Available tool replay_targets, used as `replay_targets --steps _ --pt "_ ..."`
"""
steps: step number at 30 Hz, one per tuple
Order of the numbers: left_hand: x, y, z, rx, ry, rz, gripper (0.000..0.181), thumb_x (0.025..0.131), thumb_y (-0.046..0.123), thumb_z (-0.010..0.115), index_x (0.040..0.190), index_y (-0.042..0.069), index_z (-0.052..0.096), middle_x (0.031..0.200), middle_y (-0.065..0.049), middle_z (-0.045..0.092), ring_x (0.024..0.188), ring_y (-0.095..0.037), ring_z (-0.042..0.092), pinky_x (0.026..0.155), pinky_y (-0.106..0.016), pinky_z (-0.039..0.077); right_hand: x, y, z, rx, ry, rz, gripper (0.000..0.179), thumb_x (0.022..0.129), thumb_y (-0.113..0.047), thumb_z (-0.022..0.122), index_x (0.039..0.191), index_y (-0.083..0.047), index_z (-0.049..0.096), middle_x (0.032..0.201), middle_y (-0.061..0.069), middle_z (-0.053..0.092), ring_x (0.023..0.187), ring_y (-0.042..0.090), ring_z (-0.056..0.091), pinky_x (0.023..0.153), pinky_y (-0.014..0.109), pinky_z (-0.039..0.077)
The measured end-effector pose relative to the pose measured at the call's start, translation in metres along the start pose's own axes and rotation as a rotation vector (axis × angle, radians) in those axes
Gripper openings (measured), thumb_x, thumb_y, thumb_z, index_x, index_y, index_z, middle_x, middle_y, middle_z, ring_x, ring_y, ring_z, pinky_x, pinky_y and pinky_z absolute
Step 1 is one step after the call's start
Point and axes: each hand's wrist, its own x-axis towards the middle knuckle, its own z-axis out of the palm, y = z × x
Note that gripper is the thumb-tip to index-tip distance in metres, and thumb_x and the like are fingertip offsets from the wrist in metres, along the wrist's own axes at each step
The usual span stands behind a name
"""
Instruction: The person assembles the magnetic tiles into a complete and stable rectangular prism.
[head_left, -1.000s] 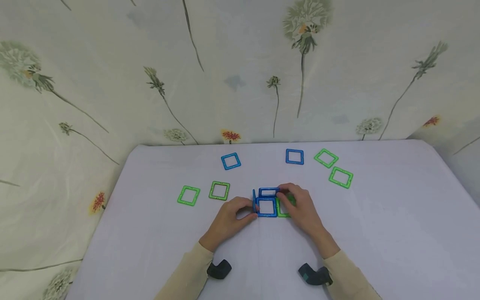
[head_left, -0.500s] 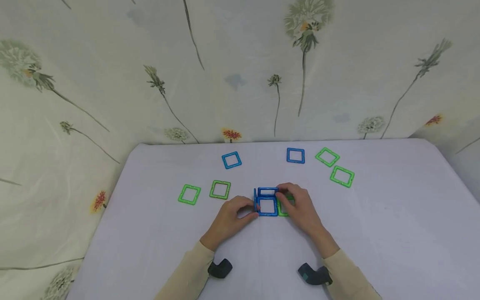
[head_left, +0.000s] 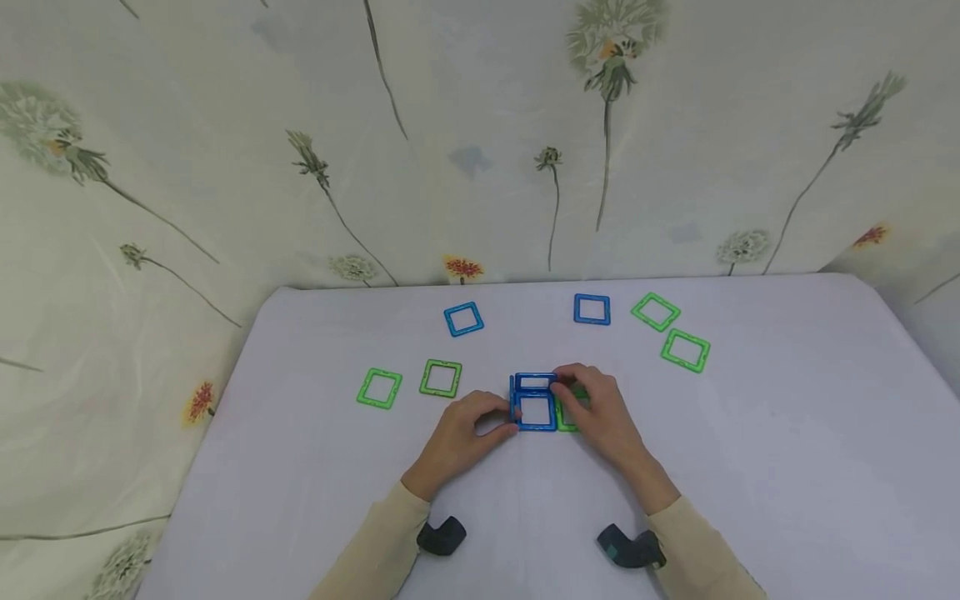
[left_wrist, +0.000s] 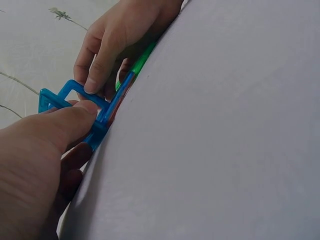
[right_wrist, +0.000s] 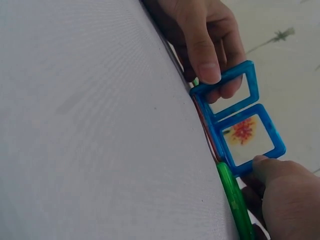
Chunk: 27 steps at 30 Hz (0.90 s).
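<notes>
A small cluster of magnetic square frames is being held at the middle of a pale tablecloth (head_left: 750, 467), seen from above by the head camera. A blue square (head_left: 535, 413) is lying flat, with a second blue square (head_left: 536, 382) being stood upright along its far edge and a third blue square (head_left: 512, 397) being raised on its left edge. The left hand (head_left: 459, 440) is being kept at the left side of the cluster, its thumb and fingers pinching the raised left piece. The right hand (head_left: 600, 414) is being curled over the far right corner, pinching the upright rear piece and partly covering a green square (head_left: 567, 414) attached on the right. Compared with the pictures from a second and half a second earlier, almost nothing is being changed: both hands are being kept in the same grip, and only a slight shift of the camera is being noticed. By that stillness, the walls are judged to be being steadied, not moved. Loose green squares (head_left: 378, 388) and blue squares (head_left: 462, 319) are lying well apart around the cluster.
</notes>
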Motion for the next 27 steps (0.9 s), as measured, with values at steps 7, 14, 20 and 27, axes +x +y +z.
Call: replay_targets --steps 7,14,20,27 --pt "-0.0007 0.0011 -0.0012 -0.003 0.006 -0.002 0.022 0.084 0.022 0.072 0.104 0.017 0.067 0.102 0.006 0.069 0.1 -0.005 0.062 0.088 -0.019 0.05 0.0006 -0.0022 -0.0002 -0.005 -0.009 -0.006 0.022 0.093 -0.021 0.061 0.113 -0.015 0.061 0.104 -0.003 0.066 0.099 0.012 0.056 0.091 0.037 0.045" --pt "0.0003 0.0005 -0.002 -0.01 -0.01 -0.004 0.022 0.084 0.024 0.071 0.105 0.018 0.067 0.103 0.007 0.069 0.101 -0.004 0.061 0.089 -0.019 0.049 0.0008 -0.0009 -0.0002 0.002 -0.012 -0.004 0.022 0.094 -0.024 0.059 0.114 -0.015 0.061 0.105 -0.001 0.066 0.1 0.014 0.056 0.093 0.04 0.043" --pt "0.0007 0.0012 -0.003 -0.009 -0.018 -0.009 0.022 0.085 0.024 0.071 0.106 0.017 0.067 0.103 0.006 0.069 0.101 -0.004 0.061 0.089 -0.019 0.049 0.0014 0.0 -0.0006 -0.004 -0.006 -0.019 0.022 0.094 -0.024 0.059 0.114 -0.015 0.061 0.105 -0.001 0.067 0.099 0.013 0.057 0.092 0.034 0.043" --pt "0.0003 0.0007 -0.0025 -0.011 -0.019 -0.009 0.023 0.084 0.023 0.071 0.106 0.018 0.067 0.103 0.007 0.069 0.1 -0.005 0.061 0.089 -0.02 0.049 0.0008 0.0008 -0.0007 0.006 -0.014 -0.019 0.023 0.093 -0.024 0.06 0.114 -0.016 0.061 0.105 -0.003 0.066 0.099 0.011 0.057 0.092 0.028 0.044"
